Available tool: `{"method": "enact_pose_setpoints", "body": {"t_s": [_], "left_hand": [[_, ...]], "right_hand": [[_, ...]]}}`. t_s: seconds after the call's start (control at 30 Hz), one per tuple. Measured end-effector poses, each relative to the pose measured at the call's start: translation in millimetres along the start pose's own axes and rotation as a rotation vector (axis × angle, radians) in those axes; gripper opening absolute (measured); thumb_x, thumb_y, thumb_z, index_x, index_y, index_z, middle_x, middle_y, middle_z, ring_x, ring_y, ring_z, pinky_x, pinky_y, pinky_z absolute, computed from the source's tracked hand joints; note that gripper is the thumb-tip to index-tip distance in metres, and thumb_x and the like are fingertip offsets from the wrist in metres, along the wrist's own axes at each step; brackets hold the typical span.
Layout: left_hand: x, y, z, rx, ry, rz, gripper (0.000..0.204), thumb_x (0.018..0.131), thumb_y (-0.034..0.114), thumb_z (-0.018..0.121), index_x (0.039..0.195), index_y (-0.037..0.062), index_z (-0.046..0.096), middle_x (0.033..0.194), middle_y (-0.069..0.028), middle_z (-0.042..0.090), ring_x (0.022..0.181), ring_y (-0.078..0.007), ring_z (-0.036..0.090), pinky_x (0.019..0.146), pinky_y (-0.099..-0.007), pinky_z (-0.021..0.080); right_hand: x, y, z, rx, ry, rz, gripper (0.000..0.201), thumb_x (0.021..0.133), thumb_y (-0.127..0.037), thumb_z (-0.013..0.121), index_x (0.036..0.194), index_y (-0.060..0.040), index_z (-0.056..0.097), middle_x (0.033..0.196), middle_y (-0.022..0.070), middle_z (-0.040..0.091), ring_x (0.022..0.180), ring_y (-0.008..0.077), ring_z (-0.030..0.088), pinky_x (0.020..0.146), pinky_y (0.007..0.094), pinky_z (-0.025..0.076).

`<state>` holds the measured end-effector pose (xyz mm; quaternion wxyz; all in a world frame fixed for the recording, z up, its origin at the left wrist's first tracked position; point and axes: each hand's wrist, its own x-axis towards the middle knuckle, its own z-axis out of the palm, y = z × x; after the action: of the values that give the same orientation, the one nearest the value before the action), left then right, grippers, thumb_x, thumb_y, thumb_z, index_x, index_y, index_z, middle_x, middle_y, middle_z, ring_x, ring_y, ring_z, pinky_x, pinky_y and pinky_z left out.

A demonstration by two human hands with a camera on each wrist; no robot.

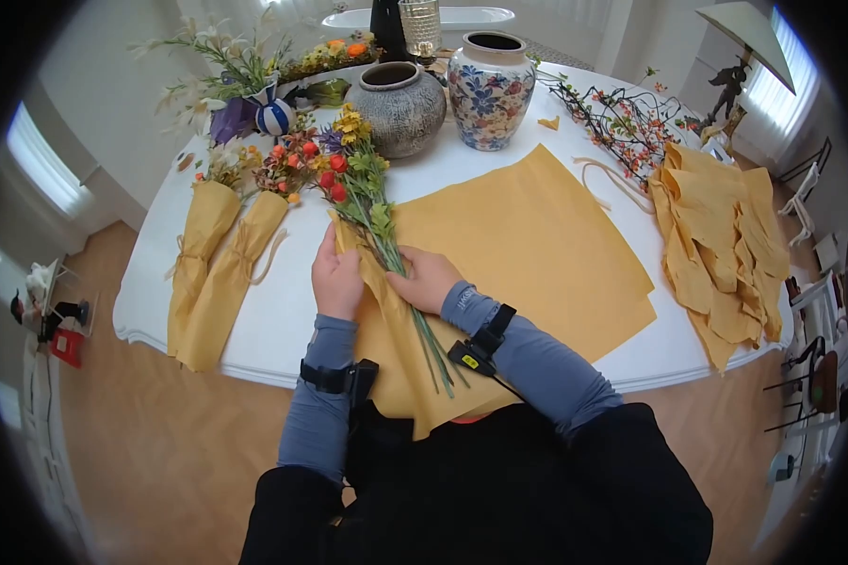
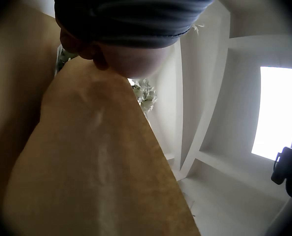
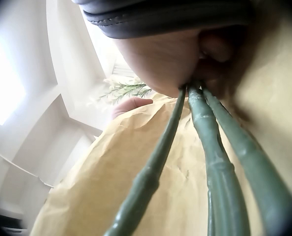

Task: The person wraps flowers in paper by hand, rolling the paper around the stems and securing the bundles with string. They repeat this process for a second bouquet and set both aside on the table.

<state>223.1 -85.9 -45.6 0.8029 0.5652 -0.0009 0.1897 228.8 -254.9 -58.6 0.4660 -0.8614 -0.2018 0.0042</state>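
In the head view a bunch of artificial flowers (image 1: 372, 193) with red and yellow heads lies slantwise over tan paper (image 1: 528, 245). The right hand (image 1: 429, 280) grips its green stems (image 1: 424, 344); the right wrist view shows the stems (image 3: 212, 157) coming out below that hand (image 3: 161, 61). A raised edge of the paper is pinched by the left hand (image 1: 337, 276), left of the stems. That fold of paper (image 2: 97, 147) fills much of the left wrist view, under the left hand (image 2: 133, 60). Some fingers of both hands are hidden.
Two wrapped bouquets (image 1: 203, 273) lie at the left of the white table (image 1: 283, 330). A grey vase (image 1: 396, 113) and a floral vase (image 1: 492, 94) stand at the back. Berry branches (image 1: 622, 127) and crumpled tan paper (image 1: 721, 250) are at the right.
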Motion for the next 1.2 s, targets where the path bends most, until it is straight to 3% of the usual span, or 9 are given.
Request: {"method": "enact_pose_setpoints", "body": {"t_s": [0.13, 0.23, 0.33, 0.43, 0.5, 0.57, 0.73, 1.0, 1.2], "left_hand": [[4, 2, 13, 0.567, -0.105, -0.061, 0.069, 0.087, 0.006, 0.053, 0.151, -0.0084, 0.033, 0.066, -0.0063, 0.065, 0.068, -0.0173, 0.066, 0.063, -0.0352, 0.051], [10, 0, 34, 0.918, -0.136, 0.021, 0.072, 0.083, 0.014, 0.056, 0.148, -0.0094, 0.037, 0.067, -0.0138, 0.064, 0.066, -0.0271, 0.066, 0.066, -0.0396, 0.052], [13, 13, 54, 1.019, -0.153, -0.001, 0.073, 0.081, 0.02, 0.057, 0.146, -0.0086, 0.04, 0.08, -0.0221, 0.068, 0.079, -0.0375, 0.068, 0.074, -0.0448, 0.054], [15, -2, 52, 1.167, -0.223, 0.003, 0.075, 0.081, 0.021, 0.057, 0.148, -0.007, 0.039, 0.085, -0.0236, 0.07, 0.082, -0.0386, 0.069, 0.076, -0.0457, 0.055], [15, -5, 50, 1.238, -0.259, 0.02, 0.077, 0.08, 0.021, 0.057, 0.149, -0.0067, 0.037, 0.084, -0.0233, 0.07, 0.079, -0.0382, 0.069, 0.074, -0.0452, 0.055], [12, -6, 51, 1.315, -0.276, 0.035, 0.075, 0.08, 0.024, 0.059, 0.149, -0.0006, 0.041, 0.092, -0.0251, 0.071, 0.087, -0.0396, 0.069, 0.079, -0.0472, 0.056], [11, 6, 54, 1.305, -0.354, -0.028, 0.072, 0.081, 0.026, 0.059, 0.148, 0.0058, 0.045, 0.101, -0.0245, 0.071, 0.094, -0.0406, 0.069, 0.085, -0.0492, 0.055], [21, 5, 44, 0.971, -0.357, -0.183, 0.064, 0.084, 0.034, 0.065, 0.142, 0.0109, 0.053, 0.092, -0.0155, 0.072, 0.088, -0.0327, 0.07, 0.078, -0.0435, 0.055], [29, -11, 26, 0.767, 0.085, 0.018, 0.06, 0.083, 0.024, 0.068, 0.135, 0.0029, 0.047, 0.081, -0.0067, 0.061, 0.075, -0.0276, 0.062, 0.073, -0.0396, 0.051]], "right_hand": [[2, -7, -5, -0.01, 0.024, 0.021, 0.05, 0.089, -0.032, 0.069, 0.13, -0.0052, 0.061, 0.072, 0.0133, 0.067, 0.066, 0.0274, 0.067, 0.066, 0.0395, 0.054], [2, -15, -21, 0.028, -0.213, 0.2, 0.047, 0.091, -0.029, 0.065, 0.131, -0.0051, 0.059, 0.104, 0.0253, 0.07, 0.098, 0.0405, 0.068, 0.088, 0.042, 0.054], [10, 26, -11, 0.051, -0.14, -0.114, 0.046, 0.091, -0.029, 0.066, 0.129, -0.0042, 0.06, 0.106, 0.0218, 0.071, 0.089, 0.0389, 0.071, 0.084, 0.0413, 0.055], [17, 42, -15, 0.128, -0.371, 0.016, 0.046, 0.095, -0.029, 0.065, 0.132, -0.0025, 0.058, 0.111, 0.0154, 0.071, 0.104, 0.0256, 0.069, 0.095, 0.0312, 0.051], [20, 46, -17, 0.636, -0.526, 0.275, 0.041, 0.099, -0.03, 0.059, 0.129, -0.0017, 0.059, 0.115, 0.0102, 0.07, 0.1, 0.0215, 0.069, 0.086, 0.0318, 0.056], [18, 34, -38, 0.636, -0.536, 0.411, 0.038, 0.1, -0.029, 0.054, 0.126, -0.0029, 0.059, 0.107, 0.0096, 0.071, 0.096, 0.0201, 0.07, 0.076, 0.0317, 0.058], [7, -1, -66, 0.804, -0.606, 0.603, 0.031, 0.102, -0.03, 0.049, 0.116, -0.0057, 0.061, 0.089, 0.0052, 0.067, 0.074, 0.0151, 0.068, 0.064, 0.0288, 0.06], [5, 11, -53, 0.099, -0.498, 0.298, 0.036, 0.097, -0.037, 0.064, 0.079, -0.0074, 0.056, 0.064, -0.0013, 0.05, 0.056, 0.0104, 0.047, 0.055, 0.029, 0.045], [6, 10, -58, -0.066, -0.429, 0.263, 0.041, 0.098, -0.032, 0.066, 0.067, -0.0091, 0.051, 0.057, -0.0057, 0.044, 0.051, 0.0069, 0.039, 0.049, 0.0277, 0.035]]}}
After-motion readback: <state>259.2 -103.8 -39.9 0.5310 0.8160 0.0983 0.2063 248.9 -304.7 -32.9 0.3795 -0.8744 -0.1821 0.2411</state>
